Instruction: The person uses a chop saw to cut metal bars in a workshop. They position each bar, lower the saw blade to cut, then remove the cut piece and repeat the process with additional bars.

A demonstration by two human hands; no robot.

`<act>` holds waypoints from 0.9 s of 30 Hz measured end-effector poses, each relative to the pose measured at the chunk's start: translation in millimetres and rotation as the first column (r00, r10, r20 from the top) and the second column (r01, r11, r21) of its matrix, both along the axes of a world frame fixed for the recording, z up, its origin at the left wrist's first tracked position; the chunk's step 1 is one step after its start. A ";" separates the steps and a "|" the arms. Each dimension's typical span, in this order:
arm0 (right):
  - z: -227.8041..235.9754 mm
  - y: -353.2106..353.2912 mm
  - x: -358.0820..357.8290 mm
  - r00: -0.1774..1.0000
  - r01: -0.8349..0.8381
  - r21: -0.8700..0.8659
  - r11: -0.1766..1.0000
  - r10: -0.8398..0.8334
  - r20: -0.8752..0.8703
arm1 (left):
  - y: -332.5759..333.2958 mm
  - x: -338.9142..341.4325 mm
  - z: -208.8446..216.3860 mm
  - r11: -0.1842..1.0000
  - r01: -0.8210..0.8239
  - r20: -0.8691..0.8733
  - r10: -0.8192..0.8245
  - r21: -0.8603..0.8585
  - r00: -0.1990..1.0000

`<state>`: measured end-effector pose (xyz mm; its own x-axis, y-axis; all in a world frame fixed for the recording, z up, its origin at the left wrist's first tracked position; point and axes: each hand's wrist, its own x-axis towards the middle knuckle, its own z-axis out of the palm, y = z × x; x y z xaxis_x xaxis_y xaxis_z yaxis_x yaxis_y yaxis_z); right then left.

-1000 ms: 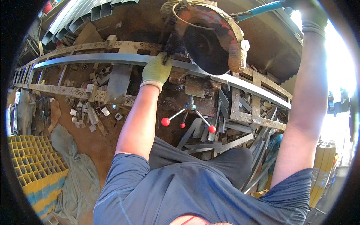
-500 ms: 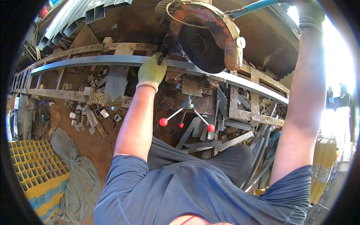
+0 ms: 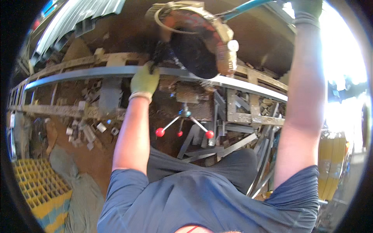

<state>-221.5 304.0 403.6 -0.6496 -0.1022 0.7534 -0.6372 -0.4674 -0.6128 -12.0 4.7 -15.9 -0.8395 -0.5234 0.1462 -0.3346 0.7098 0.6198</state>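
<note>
A cut-off saw with a dark disc [image 3: 194, 54] and a worn reddish guard stands at the upper middle. The disc's lower edge meets a long, shiny square metal tube [image 3: 89, 72] lying across the bench. My left hand [image 3: 145, 80], in a yellow-green glove, is closed on this tube just left of the disc, beside a dark bracket blurred in the picture. At the top right edge, my gloved right hand [image 3: 309, 11] is raised with the arm stretched out. It is closed at the end of the saw's blue handle [image 3: 246, 7]; its fingers are partly cut off by the frame.
Below the disc sits a clamp with red-knobbed spokes [image 3: 185, 113]. A plastic bottle [image 3: 227, 59] hangs by the guard. Metal offcuts [image 3: 237, 145] lie under the frame bench [image 3: 58, 110]. Stacked yellow tubes [image 3: 40, 178] and a grey cloth [image 3: 83, 194] are at lower left.
The whole scene has shifted left and slightly down in the picture, with more blur around the saw. Both hands keep their places on the tube and the handle.
</note>
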 end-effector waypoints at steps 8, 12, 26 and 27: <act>-7.1 8.4 -6.9 0.991 -0.126 0.008 0.992 0.126 0.048 | -1.2 -2.2 -0.2 0.999 0.032 -0.003 -0.032 -0.025 0.999; 0.3 18.9 -17.3 0.977 -0.214 0.002 0.977 0.214 0.015 | 3.1 -6.9 -6.2 0.999 0.047 -0.045 -0.048 -0.024 0.998; -9.1 10.7 17.2 1.000 -0.026 -0.055 0.998 0.025 -0.006 | -7.2 -5.3 -14.0 0.999 0.037 -0.050 -0.039 -0.032 0.998; -9.0 12.6 19.3 0.999 -0.033 -0.030 0.999 0.033 -0.009 | -7.7 -3.9 -13.7 0.999 0.032 -0.066 -0.034 -0.032 0.997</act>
